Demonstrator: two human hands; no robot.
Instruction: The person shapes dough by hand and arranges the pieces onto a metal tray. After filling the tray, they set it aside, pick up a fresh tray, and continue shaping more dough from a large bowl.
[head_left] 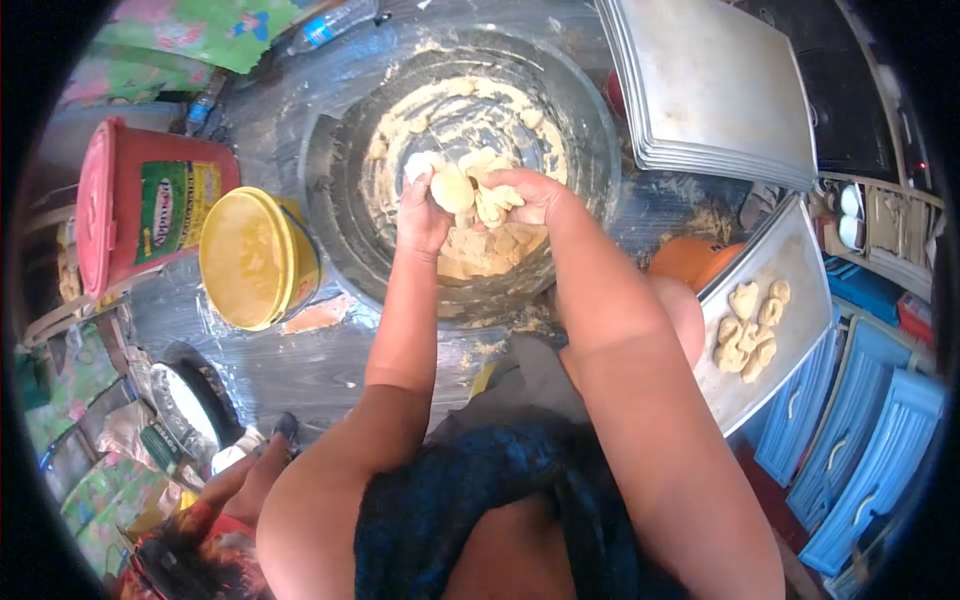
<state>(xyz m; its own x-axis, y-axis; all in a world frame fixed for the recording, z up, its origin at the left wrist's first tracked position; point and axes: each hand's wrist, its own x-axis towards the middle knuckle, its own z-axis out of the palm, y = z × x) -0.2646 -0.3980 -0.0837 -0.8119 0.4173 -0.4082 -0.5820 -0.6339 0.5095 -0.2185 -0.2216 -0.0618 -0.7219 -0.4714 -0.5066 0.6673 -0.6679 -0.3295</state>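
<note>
Both my hands are over a wide black basin (345, 255) whose inside is smeared with pale batter or dough. My left hand (424, 214) is closed around a lump of soft yellowish dough (453, 190). My right hand (534, 197) grips the other side, with squeezed folds of dough (493, 205) bulging beside its fingers. Below the hands, a mound of light brown powdery or doughy stuff (485, 252) lies in the basin. Several shaped dough pieces (743, 335) rest in a group on a metal tray (720, 397) to my right.
A stack of metal trays (720, 85) stands at the upper right. Left of the basin are a yellow lidded bucket (245, 258) and a red bucket (135, 215). Blue plastic drawers (870, 480) are at the lower right. Another person's leg (255, 475) shows at the lower left.
</note>
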